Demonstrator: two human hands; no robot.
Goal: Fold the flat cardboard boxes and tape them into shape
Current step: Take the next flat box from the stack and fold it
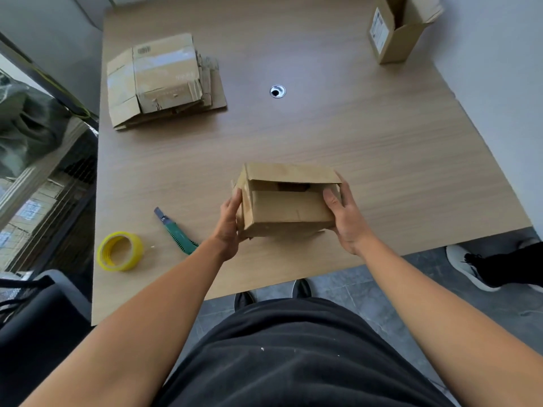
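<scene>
A small brown cardboard box is held just above the wooden table, near its front edge. Its flaps are folded in, with a dark gap between the two facing me. My left hand grips the box's left end. My right hand grips its right end, thumb pressed on the near flap. A stack of flat cardboard boxes lies at the far left of the table. A yellow roll of tape and a green utility knife lie left of my left hand.
An upright open cardboard box stands at the table's far right corner. A round cable hole sits mid-table. Another person's shoe is on the floor at the right. A dark chair stands at the lower left.
</scene>
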